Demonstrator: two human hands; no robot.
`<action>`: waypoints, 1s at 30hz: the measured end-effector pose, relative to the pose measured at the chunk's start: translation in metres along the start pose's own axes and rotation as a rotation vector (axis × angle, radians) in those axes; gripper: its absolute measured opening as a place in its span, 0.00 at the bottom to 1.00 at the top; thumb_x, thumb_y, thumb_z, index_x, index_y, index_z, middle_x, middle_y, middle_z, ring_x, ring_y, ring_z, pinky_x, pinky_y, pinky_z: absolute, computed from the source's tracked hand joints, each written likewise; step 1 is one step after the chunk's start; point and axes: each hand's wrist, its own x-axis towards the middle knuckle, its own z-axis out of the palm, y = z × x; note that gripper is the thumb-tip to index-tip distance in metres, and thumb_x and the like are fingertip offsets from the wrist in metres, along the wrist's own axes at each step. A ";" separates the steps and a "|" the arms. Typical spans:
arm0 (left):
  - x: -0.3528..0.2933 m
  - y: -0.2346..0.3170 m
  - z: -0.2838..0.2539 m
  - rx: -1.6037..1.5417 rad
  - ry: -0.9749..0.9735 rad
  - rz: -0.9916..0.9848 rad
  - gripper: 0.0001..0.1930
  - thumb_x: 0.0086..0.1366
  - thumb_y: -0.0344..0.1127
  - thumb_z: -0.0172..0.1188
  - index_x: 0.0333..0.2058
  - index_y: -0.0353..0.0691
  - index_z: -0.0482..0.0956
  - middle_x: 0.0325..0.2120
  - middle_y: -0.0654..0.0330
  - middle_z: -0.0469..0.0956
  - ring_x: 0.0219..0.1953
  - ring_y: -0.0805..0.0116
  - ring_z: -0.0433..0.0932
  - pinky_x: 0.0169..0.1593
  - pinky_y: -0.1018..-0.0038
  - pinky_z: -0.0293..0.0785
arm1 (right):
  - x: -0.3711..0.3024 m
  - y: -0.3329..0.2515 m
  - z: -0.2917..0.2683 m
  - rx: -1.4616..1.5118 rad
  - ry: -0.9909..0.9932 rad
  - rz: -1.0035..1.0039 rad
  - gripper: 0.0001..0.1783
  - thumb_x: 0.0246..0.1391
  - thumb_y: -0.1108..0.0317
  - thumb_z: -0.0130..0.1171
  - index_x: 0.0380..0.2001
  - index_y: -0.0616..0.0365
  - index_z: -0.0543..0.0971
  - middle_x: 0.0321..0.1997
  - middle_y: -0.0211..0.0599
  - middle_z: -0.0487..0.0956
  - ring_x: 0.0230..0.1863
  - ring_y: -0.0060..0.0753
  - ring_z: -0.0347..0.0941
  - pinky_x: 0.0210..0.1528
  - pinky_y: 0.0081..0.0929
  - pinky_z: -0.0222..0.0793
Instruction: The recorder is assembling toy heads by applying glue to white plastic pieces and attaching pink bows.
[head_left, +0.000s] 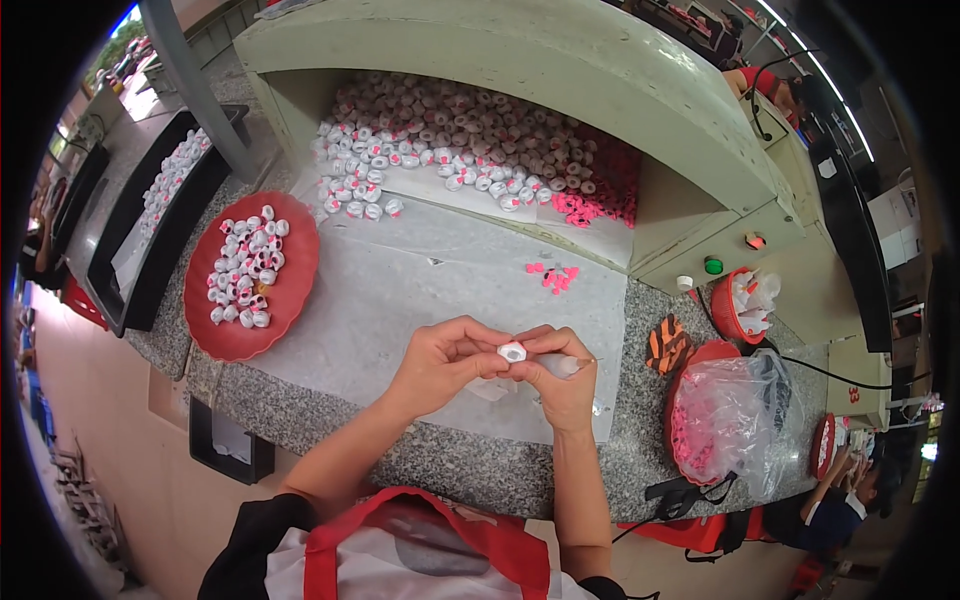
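Observation:
My left hand pinches a small white rounded piece with a dark hole in its front. From the other side, the fingers of my right hand close on the same piece. A small translucent bottle with a thin tip is also tucked in my right hand, tip pointing right. Both hands are above a pale sheet on the speckled bench. Several small pink bits lie on the sheet beyond my hands. Left of them, a red scalloped plate bears many white pieces with pink marks.
A pale green metal housing arches over heaped white pieces and pink bits. Its front has a green button. At right are an orange-striped object, a red basket and a plastic bag. A black tray stands far left.

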 end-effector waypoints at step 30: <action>-0.017 0.014 -0.020 0.135 0.152 -0.016 0.10 0.54 0.22 0.55 0.36 0.30 0.70 0.29 0.54 0.76 0.31 0.72 0.76 0.34 0.80 0.73 | 0.000 0.023 0.028 -0.030 0.062 0.264 0.10 0.42 0.78 0.58 0.32 0.65 0.72 0.28 0.42 0.75 0.26 0.24 0.73 0.26 0.16 0.69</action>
